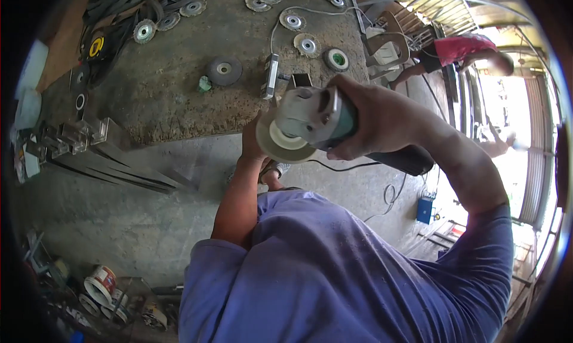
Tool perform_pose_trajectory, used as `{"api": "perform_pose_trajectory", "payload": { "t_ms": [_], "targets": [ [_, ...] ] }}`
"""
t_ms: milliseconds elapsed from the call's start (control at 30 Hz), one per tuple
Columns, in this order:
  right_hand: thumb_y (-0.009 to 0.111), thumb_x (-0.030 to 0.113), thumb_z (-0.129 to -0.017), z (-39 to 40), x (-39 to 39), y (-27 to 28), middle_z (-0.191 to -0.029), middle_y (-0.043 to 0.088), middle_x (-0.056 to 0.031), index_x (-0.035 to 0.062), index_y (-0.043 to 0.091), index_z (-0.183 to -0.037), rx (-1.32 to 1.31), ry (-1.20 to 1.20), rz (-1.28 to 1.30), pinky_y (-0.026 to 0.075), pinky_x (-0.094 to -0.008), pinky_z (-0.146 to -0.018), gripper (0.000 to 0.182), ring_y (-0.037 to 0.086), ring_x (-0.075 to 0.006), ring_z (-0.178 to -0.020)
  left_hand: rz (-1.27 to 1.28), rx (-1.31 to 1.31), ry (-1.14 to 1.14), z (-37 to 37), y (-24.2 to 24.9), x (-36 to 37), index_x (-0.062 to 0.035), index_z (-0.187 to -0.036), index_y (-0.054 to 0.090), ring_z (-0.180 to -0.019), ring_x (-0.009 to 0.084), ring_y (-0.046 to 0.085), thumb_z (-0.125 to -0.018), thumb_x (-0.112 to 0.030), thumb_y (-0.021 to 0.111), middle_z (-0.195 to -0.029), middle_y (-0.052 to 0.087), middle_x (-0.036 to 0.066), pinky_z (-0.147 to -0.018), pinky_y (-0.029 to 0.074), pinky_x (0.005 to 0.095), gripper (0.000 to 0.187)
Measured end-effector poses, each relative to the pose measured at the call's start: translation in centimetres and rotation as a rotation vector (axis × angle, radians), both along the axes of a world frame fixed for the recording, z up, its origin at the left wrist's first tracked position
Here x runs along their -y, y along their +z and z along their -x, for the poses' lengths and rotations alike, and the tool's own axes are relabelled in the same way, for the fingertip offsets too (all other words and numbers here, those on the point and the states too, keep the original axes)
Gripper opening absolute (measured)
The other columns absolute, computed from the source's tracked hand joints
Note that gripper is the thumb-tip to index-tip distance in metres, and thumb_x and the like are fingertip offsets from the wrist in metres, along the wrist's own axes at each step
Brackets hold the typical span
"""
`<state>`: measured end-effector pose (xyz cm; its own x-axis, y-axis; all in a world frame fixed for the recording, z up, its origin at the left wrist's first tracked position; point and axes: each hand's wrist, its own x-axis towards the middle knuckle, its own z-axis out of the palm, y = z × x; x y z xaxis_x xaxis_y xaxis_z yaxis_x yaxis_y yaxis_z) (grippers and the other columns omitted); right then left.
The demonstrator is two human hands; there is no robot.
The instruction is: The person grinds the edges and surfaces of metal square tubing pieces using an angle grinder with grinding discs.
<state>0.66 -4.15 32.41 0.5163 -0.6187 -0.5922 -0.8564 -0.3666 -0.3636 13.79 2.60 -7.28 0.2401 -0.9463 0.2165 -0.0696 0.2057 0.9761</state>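
Observation:
My right hand (379, 113) is wrapped round the body of an angle grinder (316, 116), held up in front of me with its pale disc (268, 141) facing left. My left hand (251, 141) is at the table's near edge, behind that disc; its fingers are hidden, so I cannot see what they do. Just beyond the grinder, a metal bar-like piece (270, 76) and a short square tube end (301, 80) sit on the worktable (167, 98). A dark grinding disc (225, 71) lies left of them, beside a crumpled green scrap (205, 84).
Several worn flap discs, such as this one (307, 45), and a green-centred disc (336, 60) lie across the table. Metal brackets (77, 135) stand at its left. Buckets (100, 284) are on the floor lower left, a blue box (425, 210) at right. Another person (462, 49) bends over behind.

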Motion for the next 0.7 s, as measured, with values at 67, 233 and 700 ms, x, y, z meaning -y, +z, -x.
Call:
{"api": "perform_pose_trajectory", "payload": {
  "t_ms": [67, 233, 700],
  "targets": [
    [0.094, 0.042, -0.064, 0.2, 0.5, -0.2, -0.113, 0.071, -0.0211, 0.0013, 0.052, -0.128, 0.023, 0.013, -0.021, 0.055, -0.0442, -0.093, 0.086, 0.071, -0.0365, -0.104, -0.055, 0.04, -0.014, -0.1, -0.9, -0.2, -0.0086, -0.109, 0.064, -0.077, 0.0385, 0.072, -0.069, -0.042, 0.09, -0.085, 0.069, 0.015, -0.067, 0.058, 0.048, 0.059],
    [0.094, 0.043, -0.064, 0.7, 1.0, 0.4, -0.112, 0.071, -0.0208, 0.0019, 0.054, -0.127, -0.008, 0.005, -0.033, 0.055, -0.0432, -0.092, 0.084, 0.071, -0.0353, -0.105, -0.023, 0.074, 0.018, 0.0, 0.6, -0.1, -0.0095, -0.112, 0.065, -0.079, 0.0379, 0.073, -0.068, -0.043, 0.091, -0.083, 0.069, 0.014, -0.068, 0.059, 0.0465, 0.062],
    [0.094, 0.036, -0.067, 11.2, -2.1, -1.3, -0.107, 0.071, -0.0192, 0.0032, 0.05, -0.135, -0.155, -0.316, 0.216, 0.053, -0.0446, -0.092, 0.088, 0.071, -0.0358, -0.099, -0.155, -0.046, -0.326, -3.0, 6.6, 0.0, -0.0018, -0.13, 0.055, -0.087, 0.0243, 0.074, -0.071, -0.032, 0.092, -0.098, 0.074, 0.01, -0.081, 0.058, 0.038, 0.076]
  ]
}}
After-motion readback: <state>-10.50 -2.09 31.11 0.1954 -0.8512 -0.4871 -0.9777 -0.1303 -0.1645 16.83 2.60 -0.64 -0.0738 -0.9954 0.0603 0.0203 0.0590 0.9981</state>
